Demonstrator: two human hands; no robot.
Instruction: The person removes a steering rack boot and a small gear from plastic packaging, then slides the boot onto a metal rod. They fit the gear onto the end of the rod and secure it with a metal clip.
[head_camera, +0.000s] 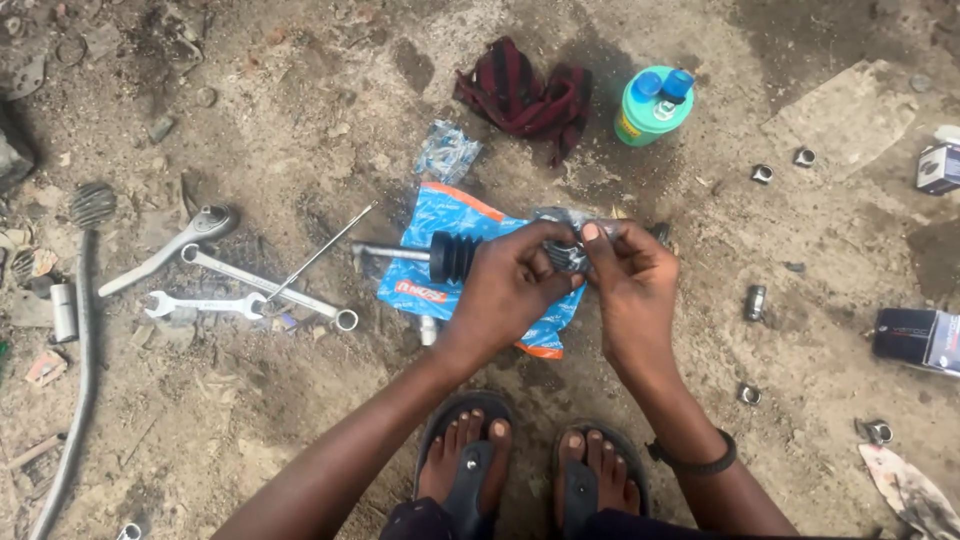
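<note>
Hands, left hand (515, 285) and right hand (630, 280), both pinch one small clear packet (570, 250); three wrenches (240, 280) lie nearby.

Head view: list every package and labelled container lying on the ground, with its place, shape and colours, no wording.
Blue plastic bag: flat, orange-edged, under both hands, centre.
Clear wrapper: small, crumpled, bluish, just above the bag.
Green tub: round, blue caps on its lid, yellow label, top centre-right.
Small box: white and dark, right edge, upper.
Black box: oblong, pale end, right edge, middle.
</note>
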